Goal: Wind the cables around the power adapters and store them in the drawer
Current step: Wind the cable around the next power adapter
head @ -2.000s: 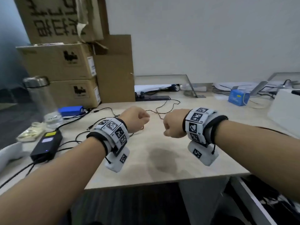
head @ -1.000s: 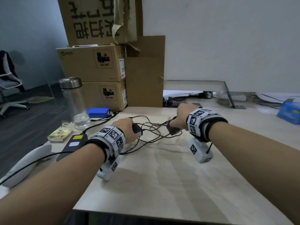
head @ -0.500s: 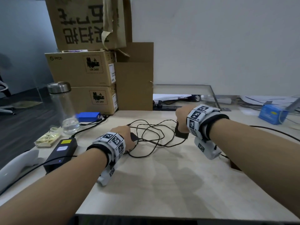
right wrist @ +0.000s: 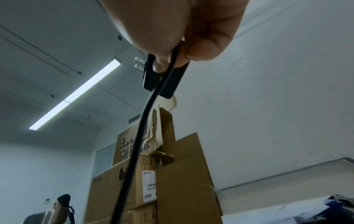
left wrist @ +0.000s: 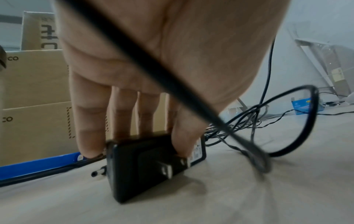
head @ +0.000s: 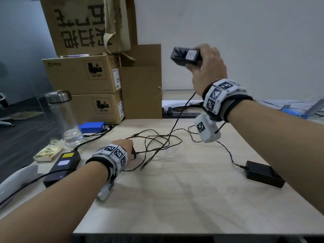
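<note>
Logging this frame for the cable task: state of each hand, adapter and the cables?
right hand: grips raised adapter
raised adapter: in the air, cable unwound
left hand: holds desk adapter
desk adapter: on desk, on edge
third adapter: lying flat, untouched
cables: loose tangle

The right hand (head: 208, 67) has lifted its power adapter (head: 185, 56) off the tabletop (head: 175, 199) to head height, its cable (head: 177, 121) trailing down.

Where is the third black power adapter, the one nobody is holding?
In the head view, the loose adapter lies flat on the desk at the right, beside the person's right forearm, its thin cable trailing toward the tangle at the middle.
</note>
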